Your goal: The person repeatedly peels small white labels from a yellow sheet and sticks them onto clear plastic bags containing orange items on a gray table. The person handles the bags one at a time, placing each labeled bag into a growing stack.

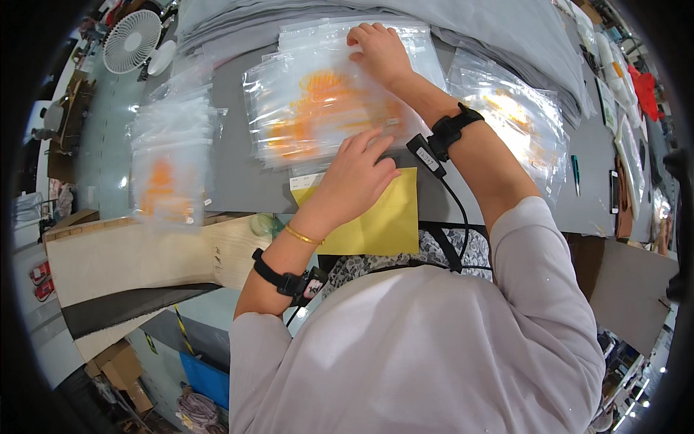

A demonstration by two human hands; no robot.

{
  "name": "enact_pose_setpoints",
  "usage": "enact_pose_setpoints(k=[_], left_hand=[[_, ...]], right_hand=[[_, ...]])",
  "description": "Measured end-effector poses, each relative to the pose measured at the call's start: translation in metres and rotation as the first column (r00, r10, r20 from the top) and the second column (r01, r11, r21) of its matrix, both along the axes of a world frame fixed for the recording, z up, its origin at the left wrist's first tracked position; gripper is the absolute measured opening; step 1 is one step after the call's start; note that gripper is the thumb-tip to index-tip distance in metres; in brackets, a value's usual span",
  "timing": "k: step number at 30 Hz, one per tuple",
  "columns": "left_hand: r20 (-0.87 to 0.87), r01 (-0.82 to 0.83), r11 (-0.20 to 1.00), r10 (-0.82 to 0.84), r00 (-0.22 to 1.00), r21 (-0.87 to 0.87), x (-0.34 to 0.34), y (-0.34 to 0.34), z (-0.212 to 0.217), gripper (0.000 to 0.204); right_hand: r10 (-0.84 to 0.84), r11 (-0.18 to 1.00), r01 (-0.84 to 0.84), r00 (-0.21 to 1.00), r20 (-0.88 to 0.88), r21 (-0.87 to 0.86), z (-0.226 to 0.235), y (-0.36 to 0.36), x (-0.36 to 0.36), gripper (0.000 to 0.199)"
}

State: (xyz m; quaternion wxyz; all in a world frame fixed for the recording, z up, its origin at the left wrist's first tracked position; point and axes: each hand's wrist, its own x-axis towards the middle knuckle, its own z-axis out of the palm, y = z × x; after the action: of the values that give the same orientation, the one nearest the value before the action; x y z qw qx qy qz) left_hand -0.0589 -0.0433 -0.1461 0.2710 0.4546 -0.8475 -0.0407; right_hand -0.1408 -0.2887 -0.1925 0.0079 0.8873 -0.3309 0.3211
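Note:
A pile of clear plastic bags (307, 108) with orange printing lies in front of me on the grey table. My left hand (354, 173) rests at the pile's near edge, its fingers stretched out over the plastic. Reaching farther, my right hand (381, 54) lies on the far part of the same pile with its fingers bent and spread; I see nothing gripped in it. Below my left hand, a yellow sheet (387, 217) sticks out over the table's front edge, with a white label strip at its upper left corner.
More printed bags are stacked at the left (163, 177) and right (506, 108). Folded grey fabric (477, 25) covers the far side. A white fan (132, 41) stands far left. A pen (575, 175) and a phone (614, 192) lie right. Cardboard boxes (144, 253) stand below the table's left edge.

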Motion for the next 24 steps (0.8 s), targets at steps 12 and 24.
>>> enact_pose_setpoints(k=[12,24], left_hand=[[-0.390,0.102,0.498,0.520,0.760,0.861,0.030,0.039,0.029,0.031],[-0.210,0.026,0.582,0.252,0.945,0.813,-0.018,-0.003,0.029,0.020]], right_hand=[[-0.009,0.829,-0.061,0.993,0.121,0.555,0.093,-0.010,-0.180,0.029],[0.045,0.981,-0.082,0.978,0.206,0.176,0.048,-0.040,-0.152,0.028]])
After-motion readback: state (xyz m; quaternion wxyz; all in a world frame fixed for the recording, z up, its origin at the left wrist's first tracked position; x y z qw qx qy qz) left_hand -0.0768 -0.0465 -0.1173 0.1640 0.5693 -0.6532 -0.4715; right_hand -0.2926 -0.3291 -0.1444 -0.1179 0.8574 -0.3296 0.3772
